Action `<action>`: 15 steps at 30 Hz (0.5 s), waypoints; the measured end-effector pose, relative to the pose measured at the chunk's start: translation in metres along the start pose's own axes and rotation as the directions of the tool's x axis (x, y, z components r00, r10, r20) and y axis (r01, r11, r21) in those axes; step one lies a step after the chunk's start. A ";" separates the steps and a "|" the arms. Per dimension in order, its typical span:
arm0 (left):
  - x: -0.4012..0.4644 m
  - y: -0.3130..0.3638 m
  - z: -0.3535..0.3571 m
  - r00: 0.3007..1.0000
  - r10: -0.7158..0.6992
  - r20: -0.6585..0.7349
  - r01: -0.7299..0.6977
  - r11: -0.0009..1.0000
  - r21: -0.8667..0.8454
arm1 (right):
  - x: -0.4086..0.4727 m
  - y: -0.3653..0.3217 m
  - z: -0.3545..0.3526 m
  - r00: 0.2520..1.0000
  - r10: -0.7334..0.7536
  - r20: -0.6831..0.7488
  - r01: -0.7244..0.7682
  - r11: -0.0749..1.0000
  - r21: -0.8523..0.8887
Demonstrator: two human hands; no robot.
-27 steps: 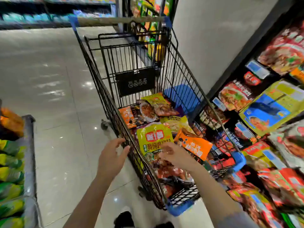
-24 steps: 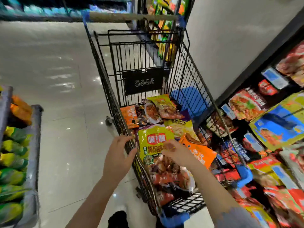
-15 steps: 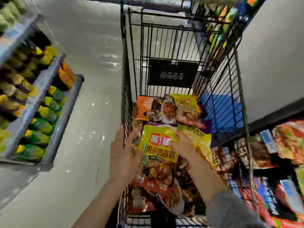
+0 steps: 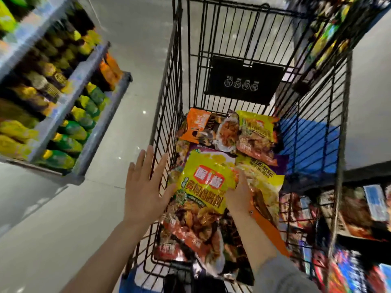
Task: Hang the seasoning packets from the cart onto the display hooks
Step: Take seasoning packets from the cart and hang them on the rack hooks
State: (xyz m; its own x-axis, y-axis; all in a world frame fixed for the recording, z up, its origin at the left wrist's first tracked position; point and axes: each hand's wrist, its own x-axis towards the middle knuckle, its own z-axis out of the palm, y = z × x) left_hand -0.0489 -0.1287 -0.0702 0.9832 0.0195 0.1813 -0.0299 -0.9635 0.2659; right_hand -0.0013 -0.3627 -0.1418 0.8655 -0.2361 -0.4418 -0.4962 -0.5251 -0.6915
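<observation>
A black wire cart [image 4: 169,115] holds a heap of seasoning packets. On top lies a yellow packet with a red label [image 4: 206,182]. My right hand [image 4: 240,193] grips that packet's right edge inside the cart. My left hand [image 4: 145,187] is spread flat outside the cart's left wall, its thumb touching the packet's left edge. Further in lie an orange packet [image 4: 195,125] and another yellow packet [image 4: 257,132]. The display with hanging packets [image 4: 359,210] is at the right, blurred.
A grey shelf [image 4: 93,115] with yellow and green bags stands to the left across the tiled floor [image 4: 63,218]. A blue panel [image 4: 306,142] shows through the cart's right side. A black sign [image 4: 243,81] hangs on the cart's far end.
The view has swung over the cart and tilted down. My right hand has taken hold of the yellow packet's edge, and my left hand has spread open beside the cart's wall.
</observation>
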 end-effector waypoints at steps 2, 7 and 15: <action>-0.001 0.000 0.000 1.000 -0.006 0.030 0.005 1.000 0.020 | -0.011 0.010 -0.014 1.000 0.006 0.013 -0.006 1.000 -0.003; -0.001 0.001 -0.001 0.999 -0.010 0.049 0.008 0.999 0.053 | -0.005 0.031 -0.052 0.994 -0.042 -0.098 0.037 0.998 -0.053; -0.001 0.004 0.002 0.999 -0.045 -0.014 0.045 0.997 0.061 | 0.126 -0.029 -0.056 0.956 -0.268 -0.116 0.188 0.869 -0.458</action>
State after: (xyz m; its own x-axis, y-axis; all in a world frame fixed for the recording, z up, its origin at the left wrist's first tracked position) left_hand -0.0497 -0.1334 -0.0708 0.9810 0.0661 0.1824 0.0256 -0.9761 0.2160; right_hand 0.1265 -0.4226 -0.1454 0.9687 -0.1802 -0.1705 -0.2371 -0.8749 -0.4222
